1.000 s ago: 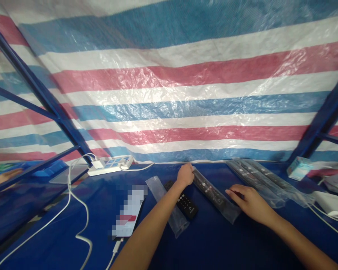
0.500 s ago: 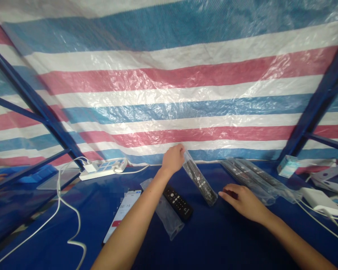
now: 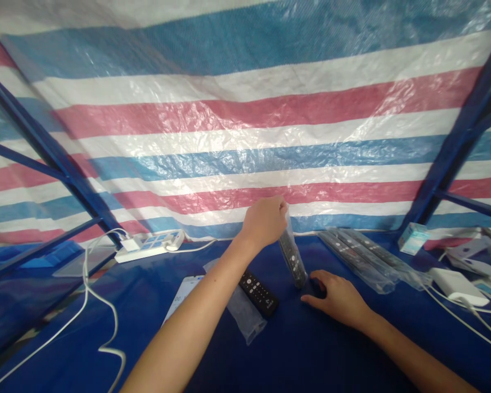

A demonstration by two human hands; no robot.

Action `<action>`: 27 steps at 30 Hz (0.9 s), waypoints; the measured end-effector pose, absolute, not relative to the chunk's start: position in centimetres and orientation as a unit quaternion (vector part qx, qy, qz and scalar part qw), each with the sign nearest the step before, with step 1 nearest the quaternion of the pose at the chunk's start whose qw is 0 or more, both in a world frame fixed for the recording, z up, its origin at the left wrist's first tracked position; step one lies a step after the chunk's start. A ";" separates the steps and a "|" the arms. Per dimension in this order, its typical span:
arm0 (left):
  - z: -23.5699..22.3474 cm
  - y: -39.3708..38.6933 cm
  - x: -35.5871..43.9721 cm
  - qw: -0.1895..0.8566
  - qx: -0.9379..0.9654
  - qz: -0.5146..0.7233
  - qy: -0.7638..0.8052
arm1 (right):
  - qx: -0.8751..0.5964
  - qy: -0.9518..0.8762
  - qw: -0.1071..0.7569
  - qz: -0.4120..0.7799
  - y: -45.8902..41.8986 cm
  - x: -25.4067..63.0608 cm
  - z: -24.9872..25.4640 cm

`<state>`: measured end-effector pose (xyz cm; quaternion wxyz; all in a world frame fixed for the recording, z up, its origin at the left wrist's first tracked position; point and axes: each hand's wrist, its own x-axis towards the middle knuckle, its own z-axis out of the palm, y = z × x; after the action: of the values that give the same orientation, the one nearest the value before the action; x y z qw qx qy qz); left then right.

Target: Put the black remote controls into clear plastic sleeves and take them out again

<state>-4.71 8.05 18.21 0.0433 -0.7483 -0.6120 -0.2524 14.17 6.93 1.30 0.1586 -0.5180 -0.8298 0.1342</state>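
My left hand (image 3: 265,221) pinches the top end of a clear plastic sleeve with a black remote control (image 3: 293,259) inside. The bagged remote slants, its lower end close to the blue tabletop. Just right of that end is my right hand (image 3: 335,297), thumb and fingers parted and nothing between them. A bare black remote (image 3: 258,293) lies on the table beneath my left forearm, partly covered by it. Beside it lies an empty-looking clear plastic sleeve (image 3: 245,316). To the right, several bagged remotes (image 3: 358,256) lie side by side.
A phone (image 3: 184,295) lies left of my forearm, partly hidden. Behind it stand a white power strip (image 3: 149,245) and white cables. At right are a small light-blue box (image 3: 413,238) and a white adapter (image 3: 458,286). A striped plastic sheet (image 3: 245,120) hangs behind the blue table.
My left hand has moved right and slightly up with the bagged remote, which now stands steeper. My right hand has shifted left, closer to its lower end, with its thumb and fingers further apart.
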 end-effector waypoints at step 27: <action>23.9 1.9 -14.1 0.047 -0.562 -0.622 -0.543 | -0.486 -0.832 0.214 0.161 8.0 14.9 1.7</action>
<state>-14.07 1.88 23.91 0.0472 -0.5623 -0.5427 -0.6222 14.93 8.00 1.66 0.2138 -0.4859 -0.8320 0.1612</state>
